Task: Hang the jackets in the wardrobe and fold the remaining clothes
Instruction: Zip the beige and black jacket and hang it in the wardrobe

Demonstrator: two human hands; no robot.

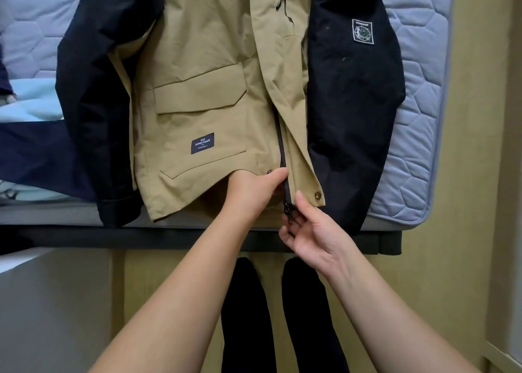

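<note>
A tan jacket [203, 70] with black sleeves lies face up on the bed, its hem hanging over the near edge. My left hand [254, 190] grips the hem of the left front panel beside the dark zipper [282, 146]. My right hand [309, 228] pinches the metal zipper pull [288, 209] at the bottom of the right panel. The front is unzipped at the hem, with brass snaps on both flaps.
The quilted blue mattress [418, 95] ends at the right beside a tan floor strip. More clothes, light blue [31, 101] and navy [42, 155], lie at the left of the bed. My dark-clad legs [245, 316] stand below the bed's dark frame [175, 238].
</note>
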